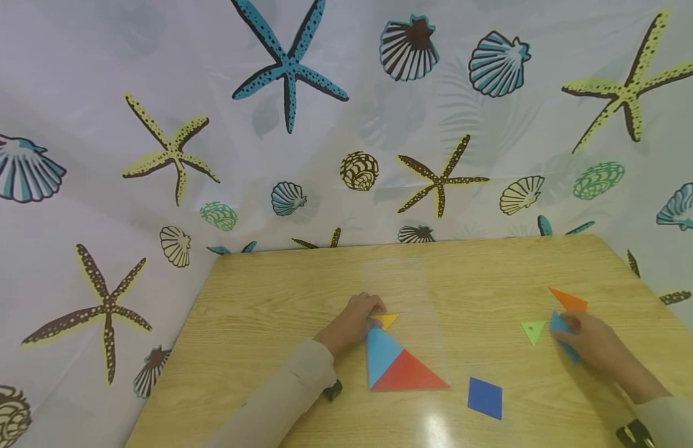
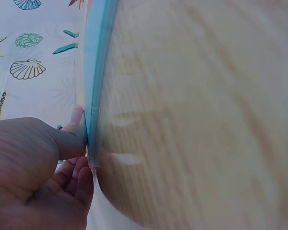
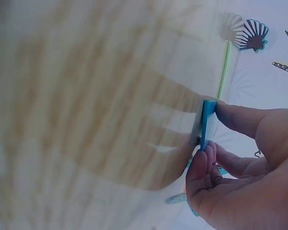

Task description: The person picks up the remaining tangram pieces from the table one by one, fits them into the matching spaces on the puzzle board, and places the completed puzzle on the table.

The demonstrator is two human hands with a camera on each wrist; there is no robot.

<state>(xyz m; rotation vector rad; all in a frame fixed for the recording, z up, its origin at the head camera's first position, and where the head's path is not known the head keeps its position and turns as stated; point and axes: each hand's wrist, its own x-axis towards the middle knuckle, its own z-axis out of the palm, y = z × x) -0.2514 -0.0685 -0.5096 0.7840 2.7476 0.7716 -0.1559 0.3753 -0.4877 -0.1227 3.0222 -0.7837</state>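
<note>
Head cam: even, soft lt.; glare on table (image 1: 279,286), btm edge. Wrist cams: hazy, tabletop blurred.

1. Worktop (image 1: 268,298): wood-look grain, smooth, semi-gloss; shows one bright glare patch.
2. Clear sheet (image 1: 397,283): see-through, smooth, looks like plastic.
3. Light-blue triangle (image 1: 382,351), red triangle (image 1: 410,374): smooth, look like plastic.
4. Yellow triangle (image 1: 387,320), orange triangle (image 1: 569,300), green triangle (image 1: 534,330): same plastic look, evenly coloured.
5. Dark-blue square (image 1: 485,398): smooth, fairly matt.
6. Blue piece (image 1: 558,326): plastic look, smooth edge in right wrist view.
7. Backdrop (image 1: 346,112): printed, lightly creased, soft sheen; cloth or thin plastic, can't tell.
8. Left sleeve (image 1: 285,395), right sleeve (image 1: 674,420): matt cloth.
</note>
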